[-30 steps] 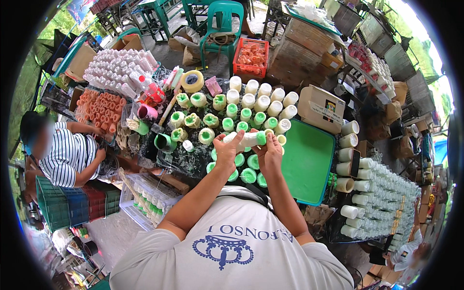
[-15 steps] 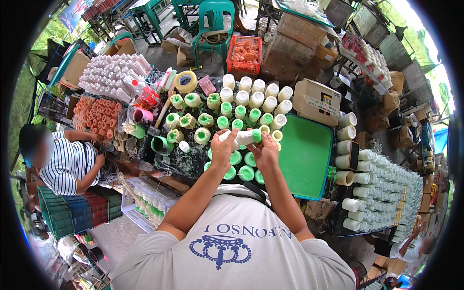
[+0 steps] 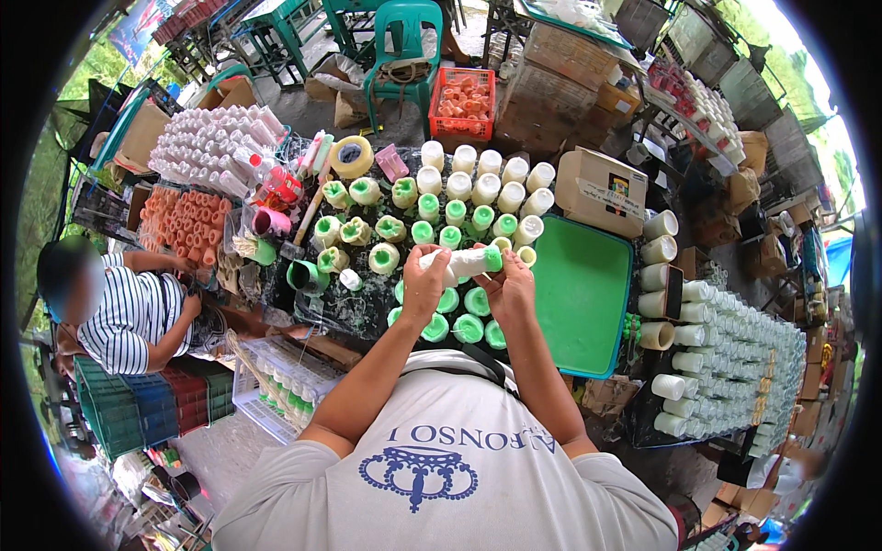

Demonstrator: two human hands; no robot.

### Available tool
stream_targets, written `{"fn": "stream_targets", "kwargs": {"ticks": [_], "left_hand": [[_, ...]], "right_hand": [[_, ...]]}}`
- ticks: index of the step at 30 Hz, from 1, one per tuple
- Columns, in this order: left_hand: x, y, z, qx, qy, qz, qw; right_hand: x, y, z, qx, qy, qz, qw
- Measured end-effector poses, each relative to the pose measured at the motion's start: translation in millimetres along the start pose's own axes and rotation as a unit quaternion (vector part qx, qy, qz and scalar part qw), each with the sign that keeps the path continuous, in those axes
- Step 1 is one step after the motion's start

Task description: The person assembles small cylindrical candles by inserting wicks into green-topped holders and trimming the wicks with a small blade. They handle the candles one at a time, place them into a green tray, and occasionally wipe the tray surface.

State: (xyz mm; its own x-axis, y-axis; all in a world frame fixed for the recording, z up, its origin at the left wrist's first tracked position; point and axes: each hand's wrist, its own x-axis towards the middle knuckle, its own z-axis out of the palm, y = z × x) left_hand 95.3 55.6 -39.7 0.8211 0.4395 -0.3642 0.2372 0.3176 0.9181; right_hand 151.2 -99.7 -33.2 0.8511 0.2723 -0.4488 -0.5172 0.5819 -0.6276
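A: Begin at the far left. What is located there?
B: A co-worker in a striped shirt, at the side of the table. Orange tubes stand in a block beyond that person's arm. White tubes are grouped behind the orange ones.
A: Continue to the right.
B: A green pot, then a tape roll lying flat. Cream moulds with green inside stand in uneven rows beside and below the roll.
A: State the condition of the left hand.
B: The left hand is grasping the left end of a white cylinder, fingers wrapped around it.
A: Position of the cylinder?
B: Held between both hands above the table, lying nearly level, its green end to the right. White cups stand in rows beyond it; green-filled cups stand on the near side, below the hands.
A: State the condition of the right hand.
B: The right hand is grasping the green end with its fingertips.
A: Remaining items?
B: A green tray just right of the right hand, a carton at its far edge, and, farther right, rows of glasses.
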Motion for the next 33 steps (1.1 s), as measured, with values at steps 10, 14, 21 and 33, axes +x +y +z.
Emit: {"fn": "stream_targets", "kwargs": {"ticks": [10, 14, 21, 33], "left_hand": [[-1, 7, -6, 0.054, -0.039, -0.038, 0.997], [-1, 7, -9, 0.065, -0.054, -0.044, 0.995], [-4, 8, -11, 0.040, -0.059, -0.044, 0.996], [-11, 8, 1, -0.073, 0.022, -0.068, 0.995]], "right_hand": [[4, -9, -4, -0.020, 0.015, 0.036, 0.999], [6, -12, -5, -0.040, 0.022, 0.053, 0.998], [7, -19, -8, -0.051, -0.014, 0.062, 0.997], [-5, 0, -4, 0.012, 0.018, -0.008, 1.000]]}}
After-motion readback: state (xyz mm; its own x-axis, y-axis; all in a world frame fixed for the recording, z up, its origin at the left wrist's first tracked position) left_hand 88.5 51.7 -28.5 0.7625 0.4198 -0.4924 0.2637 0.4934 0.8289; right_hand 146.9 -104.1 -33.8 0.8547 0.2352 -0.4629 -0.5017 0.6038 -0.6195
